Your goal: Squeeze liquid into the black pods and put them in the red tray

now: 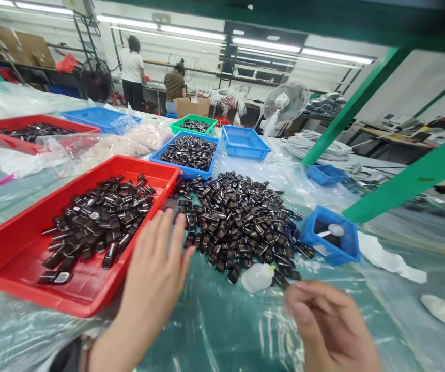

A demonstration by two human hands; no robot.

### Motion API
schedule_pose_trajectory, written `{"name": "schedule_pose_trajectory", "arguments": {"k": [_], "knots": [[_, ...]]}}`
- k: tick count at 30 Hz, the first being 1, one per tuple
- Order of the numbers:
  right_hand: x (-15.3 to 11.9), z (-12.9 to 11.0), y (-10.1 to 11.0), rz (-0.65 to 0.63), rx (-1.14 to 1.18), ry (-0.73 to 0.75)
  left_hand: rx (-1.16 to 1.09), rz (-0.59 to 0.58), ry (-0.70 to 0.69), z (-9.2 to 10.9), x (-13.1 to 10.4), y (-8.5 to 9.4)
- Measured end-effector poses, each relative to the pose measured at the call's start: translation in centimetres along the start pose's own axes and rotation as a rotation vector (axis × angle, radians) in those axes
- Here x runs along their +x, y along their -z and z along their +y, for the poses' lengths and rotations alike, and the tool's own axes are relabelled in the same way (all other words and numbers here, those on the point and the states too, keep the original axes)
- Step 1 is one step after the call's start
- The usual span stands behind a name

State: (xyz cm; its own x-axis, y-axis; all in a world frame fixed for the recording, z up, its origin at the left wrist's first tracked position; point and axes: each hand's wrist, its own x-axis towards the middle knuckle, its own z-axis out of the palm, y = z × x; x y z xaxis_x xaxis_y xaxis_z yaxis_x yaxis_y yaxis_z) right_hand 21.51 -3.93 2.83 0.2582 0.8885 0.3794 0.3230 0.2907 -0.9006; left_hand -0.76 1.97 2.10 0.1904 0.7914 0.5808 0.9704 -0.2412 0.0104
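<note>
My left hand (156,263) is open, its fingers stretched out over the right rim of the large red tray (16,222), between the tray and a loose pile. That pile of small black plastic parts (241,217), glossy and oblong, is heaped on the table. More black parts (102,217) lie inside the red tray. My right hand (331,325) is closed in a pinch at the near right of the pile. One dark part (281,280) shows at its fingertips; whether it is gripped is unclear. Just left of that stands a tilted translucent squeeze bottle (258,277).
A small blue bin (333,235) with a white spoon (333,229) stands right of the pile, beside a green post (412,175). Behind are a filled blue tray (185,168) and another blue tray (245,147). Two people work at the back.
</note>
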Motion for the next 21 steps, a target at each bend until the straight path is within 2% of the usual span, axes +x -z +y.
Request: {"name": "schedule_pose_trajectory", "arguments": {"k": [3,5,8,12,17,21], "knots": [[0.7,2.7,0.7,-0.041,-0.073,0.004,-0.014,-0.088,-0.031,1.7,-0.2,-3.2],[0.9,4.3,0.7,-0.137,-0.109,-0.047,0.013,-0.111,0.027,1.6,0.1,-4.8],[0.7,5.6,0.3,-0.265,-0.159,-0.139,0.044,-0.125,0.103,0.6,0.8,-6.0],[0.6,5.7,-0.1,-0.346,-0.202,-0.188,-0.032,-0.165,0.032,0.7,0.5,-6.2],[1.3,5.3,0.2,-0.348,-0.233,-0.165,-0.264,-0.229,-0.148,1.8,-0.6,-5.2],[1.6,5.0,0.3,-0.359,-0.255,-0.154,-0.409,-0.246,-0.144,0.9,-0.8,-4.7]]}}
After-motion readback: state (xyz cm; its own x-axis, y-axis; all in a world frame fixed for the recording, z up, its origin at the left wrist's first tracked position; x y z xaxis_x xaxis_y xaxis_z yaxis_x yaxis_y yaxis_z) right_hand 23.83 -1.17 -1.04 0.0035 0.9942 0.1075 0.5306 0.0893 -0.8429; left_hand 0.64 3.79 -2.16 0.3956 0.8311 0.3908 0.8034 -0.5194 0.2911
